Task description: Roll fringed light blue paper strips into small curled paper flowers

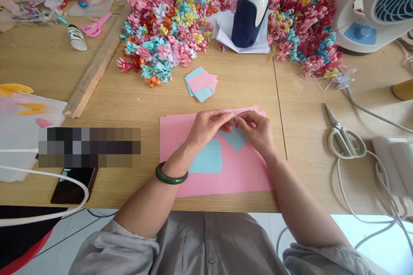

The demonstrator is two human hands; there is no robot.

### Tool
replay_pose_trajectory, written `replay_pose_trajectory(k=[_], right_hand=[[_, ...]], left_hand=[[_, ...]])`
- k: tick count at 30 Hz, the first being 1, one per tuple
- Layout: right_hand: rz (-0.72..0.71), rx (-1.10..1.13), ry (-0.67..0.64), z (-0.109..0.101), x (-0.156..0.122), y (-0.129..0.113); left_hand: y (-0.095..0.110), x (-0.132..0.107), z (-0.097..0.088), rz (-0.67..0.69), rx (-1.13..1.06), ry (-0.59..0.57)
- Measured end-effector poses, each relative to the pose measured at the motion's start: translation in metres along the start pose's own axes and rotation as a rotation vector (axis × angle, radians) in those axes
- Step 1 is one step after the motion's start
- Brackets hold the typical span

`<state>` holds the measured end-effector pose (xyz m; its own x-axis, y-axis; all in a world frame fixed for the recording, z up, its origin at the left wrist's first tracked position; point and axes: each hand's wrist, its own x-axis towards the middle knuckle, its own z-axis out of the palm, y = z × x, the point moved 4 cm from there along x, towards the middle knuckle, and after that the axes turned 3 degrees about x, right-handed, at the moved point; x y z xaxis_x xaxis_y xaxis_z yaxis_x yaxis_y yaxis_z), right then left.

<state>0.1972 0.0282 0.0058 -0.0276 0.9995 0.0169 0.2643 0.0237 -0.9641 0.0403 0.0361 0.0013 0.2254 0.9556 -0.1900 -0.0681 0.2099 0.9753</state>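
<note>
Small blue paper square (237, 138), tilted on a corner, pinched at its upper edge between both sets of fingertips, lifted just above the pink sheet (245, 172). Left hand (208, 126): fingers curled in, thumb and forefinger closed on the square's top edge; green bangle (171, 176) on the wrist. Right hand (256, 129): likewise curled, fingertips meeting those of the left at the same edge; something thin and pale between the fingertips, too small to identify. Beneath the left wrist: short stack of blue paper squares (206, 159), lying flat on the pink sheet, partly covered by the forearm. Pink sheet spread on a wooden table (129, 99), near its front edge. Beyond the sheet: small stack of pink and blue squares (200, 84), well apart from the hands. Farther back: heap of curled paper pieces (164, 34), pink, blue, yellow and orange; second heap, mostly red (305, 25), at right; dark blue and white bottle (253, 8) between the two. Right of the sheet: scissors with pale green handles (343, 137), blades shut, beside white cables (361, 189). Far right: white fan (377, 8). Far left: pink scissors (97, 25) and a wooden batten (103, 53) lying diagonally.
</note>
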Motion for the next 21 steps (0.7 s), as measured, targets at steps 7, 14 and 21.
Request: replay_pose_trajectory(k=[7, 14, 21], right_hand=[[-0.025, -0.016, -0.004, -0.0002, -0.0008, -0.0024], [-0.033, 0.008, -0.027, 0.0019, -0.0024, -0.0032], [-0.02, 0.035, -0.01, 0.0009, -0.001, -0.0016]], left_hand=[[-0.0007, 0.0024, -0.0026, 0.003, 0.003, -0.047], [0.0001, 0.0012, -0.0036, 0.09, 0.114, 0.075], [0.0004, 0.0011, -0.0025, -0.015, -0.001, 0.009]])
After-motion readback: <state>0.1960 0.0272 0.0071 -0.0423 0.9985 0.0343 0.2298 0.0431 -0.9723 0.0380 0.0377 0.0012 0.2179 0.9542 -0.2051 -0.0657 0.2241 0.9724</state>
